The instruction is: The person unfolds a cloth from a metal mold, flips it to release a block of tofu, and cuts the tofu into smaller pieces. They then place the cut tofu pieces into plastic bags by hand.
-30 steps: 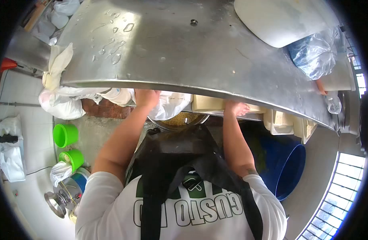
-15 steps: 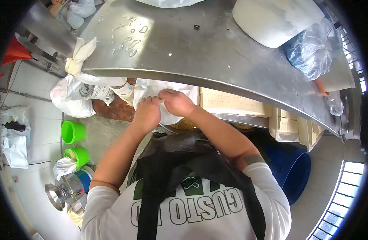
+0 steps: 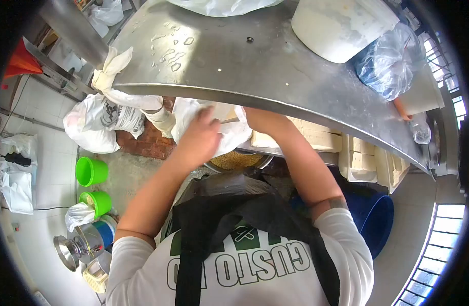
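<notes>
Table (image 3: 275, 66): steel, wetted (drops near its left corner); the bag is tucked under its front edge.
Bag (image 3: 186, 118): white plastic, set above a bowl (image 3: 238, 161) of grain; judged soft, light, slippery, and best gathered at the top.
Left hand (image 3: 201, 135): laid on the bag, fingers loosely spread.
Right hand: hidden under the table; its grip cannot be told.

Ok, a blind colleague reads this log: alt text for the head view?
The person's left hand rests on a white plastic bag beneath the steel table edge; the right hand is hidden under it. A metal bowl sits below.
</notes>
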### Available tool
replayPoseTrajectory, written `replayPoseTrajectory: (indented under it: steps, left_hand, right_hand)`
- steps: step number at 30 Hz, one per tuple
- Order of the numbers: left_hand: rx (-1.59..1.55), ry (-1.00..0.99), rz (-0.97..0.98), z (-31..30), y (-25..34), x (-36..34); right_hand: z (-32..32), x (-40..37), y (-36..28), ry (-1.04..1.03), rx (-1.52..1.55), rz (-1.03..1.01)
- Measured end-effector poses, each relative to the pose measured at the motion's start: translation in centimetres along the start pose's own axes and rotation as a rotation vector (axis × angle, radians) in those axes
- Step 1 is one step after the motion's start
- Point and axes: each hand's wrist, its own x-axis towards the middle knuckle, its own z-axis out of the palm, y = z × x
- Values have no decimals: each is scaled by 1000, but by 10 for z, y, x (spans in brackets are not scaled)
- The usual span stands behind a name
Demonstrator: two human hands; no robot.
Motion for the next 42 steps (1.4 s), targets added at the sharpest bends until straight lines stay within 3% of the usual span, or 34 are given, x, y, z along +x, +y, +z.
replayPoseTrajectory:
  steps: [2, 3, 5, 6, 9, 11, 13, 14, 17, 18, 19, 20, 21, 23, 25, 26, 27, 29, 30, 31, 32, 34, 36, 37, 39, 40, 42]
  left_hand:
    - [-373, -290, -108, 34, 2, 5]
    - [-374, -286, -112, 55, -3, -1]
    - [-127, -449, -210, 98, -12, -14]
    - [46, -659, -215, 107, -12, -10]
    - [-16, -615, -222, 122, -30, -22]
    - [16, -680, -253, 142, -43, -25]
    - [-26, -441, -166, 207, -82, -41]
    - [130, -415, -162, 187, -81, -29]
    - [251, -312, -140, 209, -90, -36]
    - [127, -216, -163, 209, -91, -41]
    - [124, -218, -155, 184, -82, -42]
    - [31, -307, -108, 135, -68, -37]
    - [-62, -398, -57, 98, -56, -35]
    - [-349, -233, -132, 69, -53, -32]
    - [-380, -302, -352, 52, -56, -22]
    - [-376, -310, -337, 60, -64, -17]
    - [-270, -432, -395, 76, -76, -10]
    - [-155, -548, -439, 80, -82, -1]
    - [-199, -469, -565, 73, -80, 1]
    - [-243, -384, -689, 61, -75, 7]
    - [-155, -519, -593, 32, -58, 18]
    - [-118, -518, -595, 19, -46, 22]
    - [-145, -442, -633, 4, -39, 22]
    - [-147, -456, -612, 2, -43, 16]
    - [-158, -124, -404, 3, -41, 3]
    - [-168, -138, -387, 4, -26, -2]
    - [-496, -12, -210, 4, 7, -10]
  right_hand:
    - [-11, 3, -19, -80, -19, -21]
    - [1, 5, -21, -81, -20, -26]
    - [44, 8, -21, 95, 100, 10]
    - [58, 14, -19, 123, 72, 60]
    - [126, 40, 14, -29, 231, 76]
    - [139, 48, 21, -26, 256, 16]
    - [144, 51, 16, -63, 153, 4]
    - [145, 49, 14, -69, 155, 1]
    - [149, 32, 31, -20, 12, 16]
    - [166, 29, 49, 10, 218, 74]
    - [176, 27, 59, 42, 425, 134]
    - [157, 26, 51, 44, 423, 141]
    - [115, 25, 29, 112, 365, 131]
    - [73, 16, -5, 189, 300, 135]
    - [65, 7, -35, 305, -211, 80]
    - [74, 2, -42, 117, -228, 34]
    - [64, 1, -49, 130, 103, -120]
    - [104, 3, -27, -372, 106, 116]
    - [89, 7, -16, -525, -75, 228]
    - [72, 1, 3, -585, -125, 204]
    - [63, -3, 11, -508, -114, 206]
    - [45, -16, 17, -439, -102, 217]
    - [23, -37, 17, 97, -43, 25]
    - [0, -47, 14, 95, -47, 49]
    - [-44, -74, 4, -111, 464, 330]
    - [-43, -94, -1, 345, 462, 179]
    - [-44, -134, -6, 395, 503, 414]
